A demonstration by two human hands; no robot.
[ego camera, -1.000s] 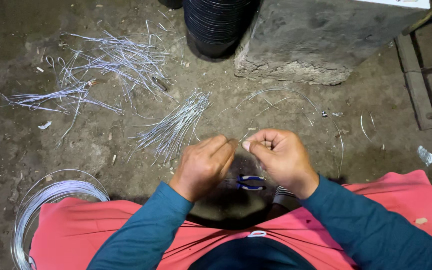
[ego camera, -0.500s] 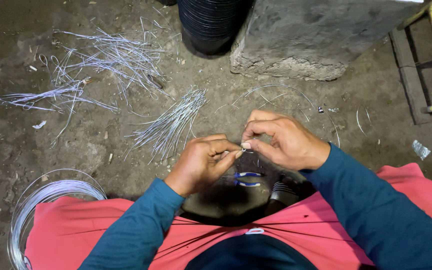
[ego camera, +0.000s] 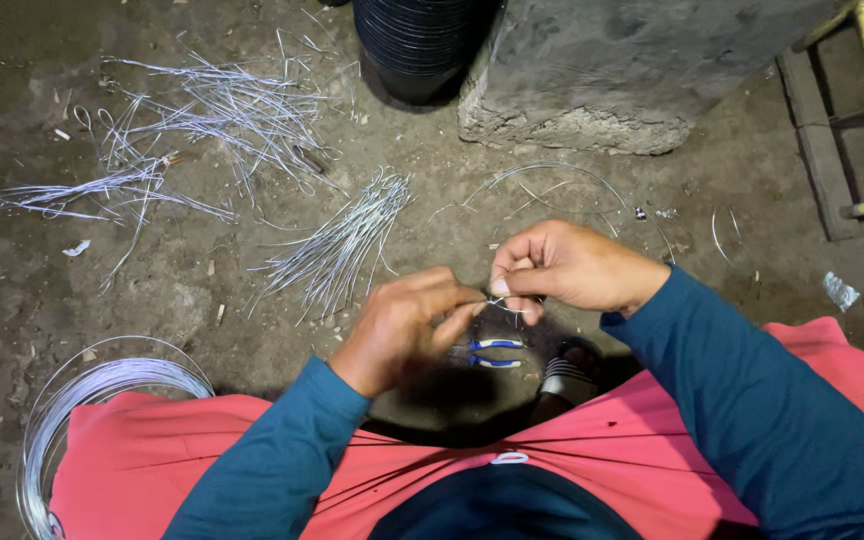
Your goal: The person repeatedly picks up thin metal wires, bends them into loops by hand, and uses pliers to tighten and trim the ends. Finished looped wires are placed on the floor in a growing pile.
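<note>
Both hands meet over the dirt floor (ego camera: 202, 290); we see the left hand (ego camera: 402, 325) pinching one end of a short piece of wire (ego camera: 500, 301) between thumb and forefinger; the right hand (ego camera: 562, 268) grips the other end with curled fingers, so the wire spans the small gap between the two; below the hands lie pliers (ego camera: 492, 352) with blue handles, resting on the ground between our knees; a bundle of cut wires (ego camera: 342, 250) lies just left of the hands, with looser strands (ego camera: 212, 115) farther off; a coil of wire (ego camera: 82, 400) sits beside our left thigh; a concrete block (ego camera: 632, 80) and stacked black pots (ego camera: 417, 45) stand beyond
</note>
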